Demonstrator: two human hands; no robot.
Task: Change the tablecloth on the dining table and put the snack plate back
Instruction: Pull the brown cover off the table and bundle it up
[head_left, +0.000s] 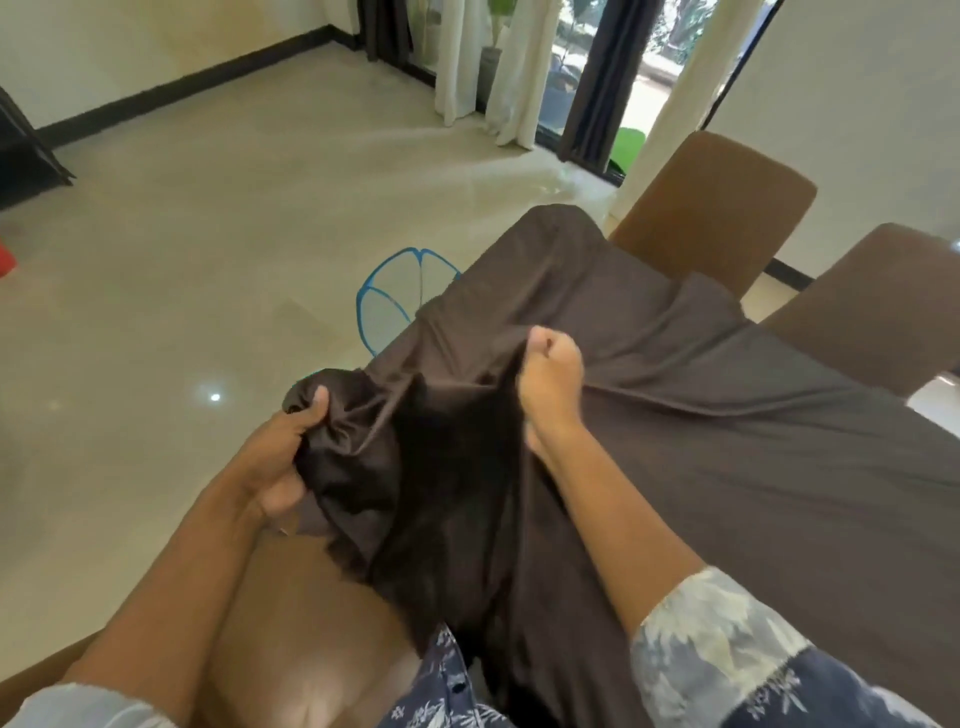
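- Both hands are on the dark brown tablecloth (727, 441), which lies spread and rumpled over the desk on the right side of the view.
- The left hand (283, 462) clutches a thick bunch of the cloth's near edge, fingers curled tight round it, thumb up against the wad.
- The right hand (550, 379) is a closed fist, pinching up a ridge of the same cloth, and folds fan out from that grip across the surface.
- Between the two hands the fabric sags in a deep, dark fold and hangs down toward the person's body.
- A patterned blue sleeve (727, 649) covers the right forearm; the left forearm is bare nearly to the bottom edge.
- At the far right edge a pale glossy strip (939, 399) shows past the cloth; it looks like bare desk top, though I cannot say for sure.
- Two brown chairs stand at the far side of the desk: one (717, 208) further back, one (883, 306) nearer the right edge.
- Another brown chair back (306, 649) sits right below the left hand.
- On the cream tiled floor (182, 286), a blue-rimmed mesh object (397, 296) is partly hidden behind the cloth's far corner.
- White curtains (519, 78) hang at the glass door beyond.
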